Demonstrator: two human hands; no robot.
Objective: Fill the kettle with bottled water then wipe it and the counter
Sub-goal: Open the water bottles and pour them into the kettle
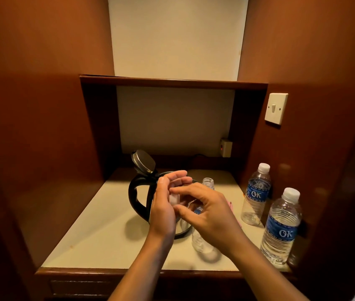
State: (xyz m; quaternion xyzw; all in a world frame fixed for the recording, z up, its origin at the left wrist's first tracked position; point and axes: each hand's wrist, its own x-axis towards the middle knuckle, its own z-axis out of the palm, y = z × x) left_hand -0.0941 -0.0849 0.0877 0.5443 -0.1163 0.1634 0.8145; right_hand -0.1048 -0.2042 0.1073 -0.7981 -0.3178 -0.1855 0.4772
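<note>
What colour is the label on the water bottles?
Blue, with white "OK" letters. The label on the nearest bottle shows it best in the head view.

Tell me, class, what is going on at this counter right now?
A person's left hand holds a small white bottle cap, with the right hand close beside it. The uncapped bottle stands on the counter next to the kettle, whose lid is flipped open. Two capped bottles stand at the right.

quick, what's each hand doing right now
Left hand: holds a small white bottle cap.
Right hand: fingers curled by the cap; whether it grips anything cannot be told.
</note>
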